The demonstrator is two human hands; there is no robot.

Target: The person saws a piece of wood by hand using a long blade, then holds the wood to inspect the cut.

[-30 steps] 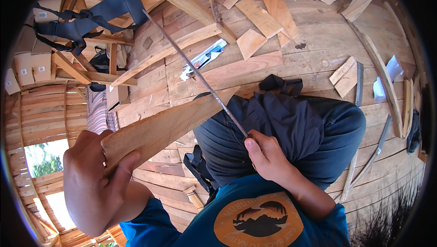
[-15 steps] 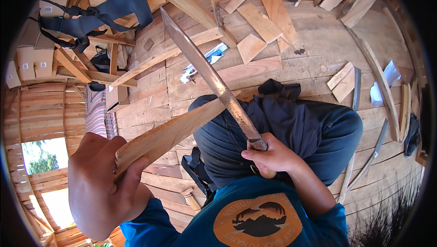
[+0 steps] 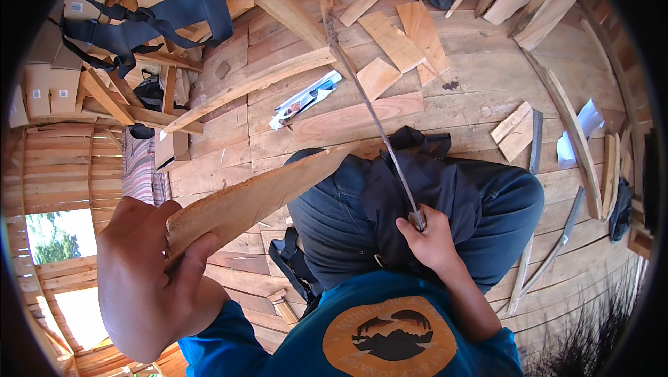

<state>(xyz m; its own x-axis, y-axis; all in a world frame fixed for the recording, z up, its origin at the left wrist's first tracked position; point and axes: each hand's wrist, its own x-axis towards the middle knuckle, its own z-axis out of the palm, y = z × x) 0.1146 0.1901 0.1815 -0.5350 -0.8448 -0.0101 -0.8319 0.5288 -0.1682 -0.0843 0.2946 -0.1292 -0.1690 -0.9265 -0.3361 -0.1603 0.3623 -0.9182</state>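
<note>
My left hand (image 3: 153, 279) grips the near end of a long, rough-edged wooden board (image 3: 261, 199), thumb on its face. The board slants away to the right, its far end over my lap. My right hand (image 3: 433, 239) is closed around the handle of a machete (image 3: 397, 163), just right of the board. Its long blade points forward and is seen nearly edge-on as a thin line. The handle is mostly hidden in my fingers. Dark cloth (image 3: 445, 193) lies across my legs beneath the blade.
Offcut boards (image 3: 391, 39) lie on the plank floor (image 3: 480, 88) ahead. A wooden beam (image 3: 250, 90) crosses at front left, near black straps (image 3: 163, 26) and cardboard boxes (image 3: 64, 92). A long curved plank (image 3: 572, 123) stands on the right.
The machete has turned from showing its broad side to nearly edge-on, and its tip has swung right. My right hand has shifted slightly right, while the board stays in my left hand.
</note>
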